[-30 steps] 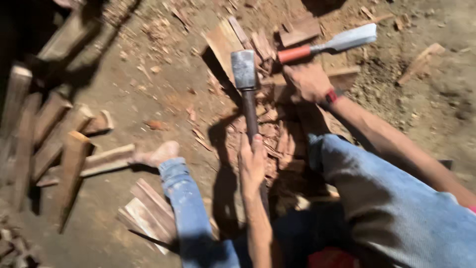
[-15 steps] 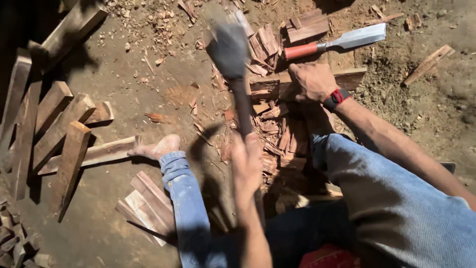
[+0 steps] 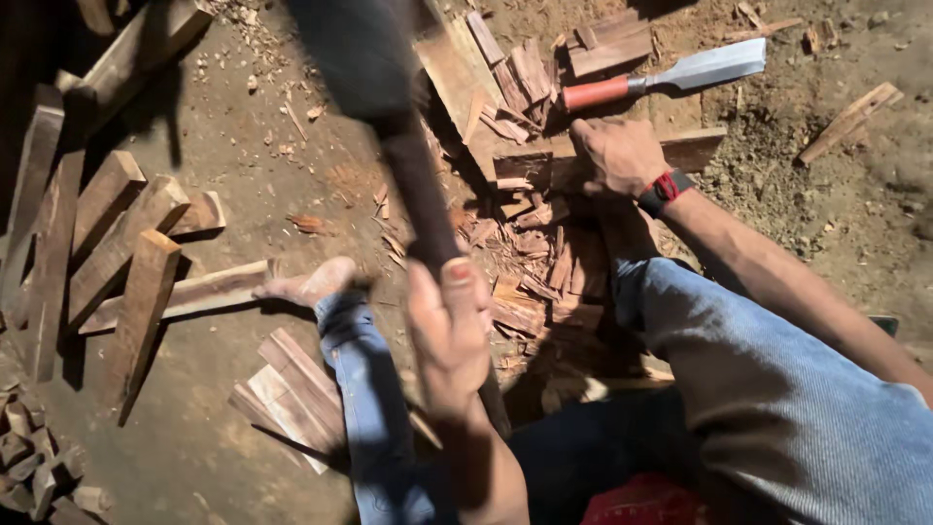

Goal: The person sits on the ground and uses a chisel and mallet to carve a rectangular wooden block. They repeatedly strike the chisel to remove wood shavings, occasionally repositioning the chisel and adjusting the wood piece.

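Dirt floor point(image 3: 243, 408) all around, littered with wood chips and split sticks. Left hand point(image 3: 449, 335) is wrapped tight round the handle of a hammer point(image 3: 389, 126), raised up close to the camera so the head's a dark blur. Right hand point(image 3: 618, 156) is pressing down on a wooden block point(image 3: 700, 148) lying on the ground, fingers curled over it. Red-handled chisel point(image 3: 671, 78) lies just beyond that block, and longer wood pieces point(image 3: 107, 243) are off to the left

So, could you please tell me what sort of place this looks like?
Probably a rough outdoor or shed woodworking spot: a bare dirt floor strewn with wood chips, split wooden billets lying at the side, and a red-handled chisel on the ground.
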Demonstrator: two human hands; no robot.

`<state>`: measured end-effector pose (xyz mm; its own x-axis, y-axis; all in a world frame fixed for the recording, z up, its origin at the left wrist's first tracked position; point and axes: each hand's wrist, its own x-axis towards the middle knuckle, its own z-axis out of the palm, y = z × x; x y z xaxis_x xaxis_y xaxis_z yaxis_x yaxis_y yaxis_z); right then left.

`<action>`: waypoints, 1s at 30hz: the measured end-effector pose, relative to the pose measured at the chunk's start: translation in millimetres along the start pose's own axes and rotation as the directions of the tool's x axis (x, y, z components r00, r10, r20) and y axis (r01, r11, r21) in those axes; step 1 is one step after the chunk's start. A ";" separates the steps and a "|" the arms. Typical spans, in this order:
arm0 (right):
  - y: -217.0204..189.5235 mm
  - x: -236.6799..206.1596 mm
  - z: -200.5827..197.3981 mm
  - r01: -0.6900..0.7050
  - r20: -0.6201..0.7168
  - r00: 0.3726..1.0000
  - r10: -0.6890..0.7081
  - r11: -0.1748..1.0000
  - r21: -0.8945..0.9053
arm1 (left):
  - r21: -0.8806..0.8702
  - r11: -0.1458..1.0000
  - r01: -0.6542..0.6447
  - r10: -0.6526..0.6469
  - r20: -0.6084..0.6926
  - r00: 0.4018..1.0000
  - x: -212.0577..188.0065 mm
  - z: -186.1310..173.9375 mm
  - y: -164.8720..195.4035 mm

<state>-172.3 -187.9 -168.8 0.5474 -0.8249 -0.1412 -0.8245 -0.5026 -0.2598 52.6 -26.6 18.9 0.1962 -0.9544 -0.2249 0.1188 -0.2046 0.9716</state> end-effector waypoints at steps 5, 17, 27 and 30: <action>-5.4 -0.4 -12.7 -0.045 0.043 0.998 0.044 0.999 0.018 | 0.212 0.841 0.498 -0.498 -0.057 0.865 -1.5 16.3 -91.4; 19.3 45.2 -18.2 -0.125 0.412 0.909 0.066 0.985 0.118 | -0.152 0.854 0.498 -0.501 0.019 0.865 -30.0 -26.6 -184.1; 2.2 2.7 1.1 -0.019 -0.037 0.999 0.021 0.998 0.052 | -0.169 0.860 0.482 -0.497 -0.062 0.865 -24.1 -0.9 -142.5; 5.5 -0.8 13.3 -0.024 -0.023 0.999 0.024 1.000 -0.004 | -0.137 0.917 0.375 -0.388 -0.083 0.918 -20.3 5.8 -102.1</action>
<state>-175.3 -186.6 -182.8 0.5237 -0.8425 -0.1259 -0.8383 -0.4834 -0.2523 30.9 12.4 -75.3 0.2144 -0.7788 -0.5895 0.3156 -0.5160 0.7964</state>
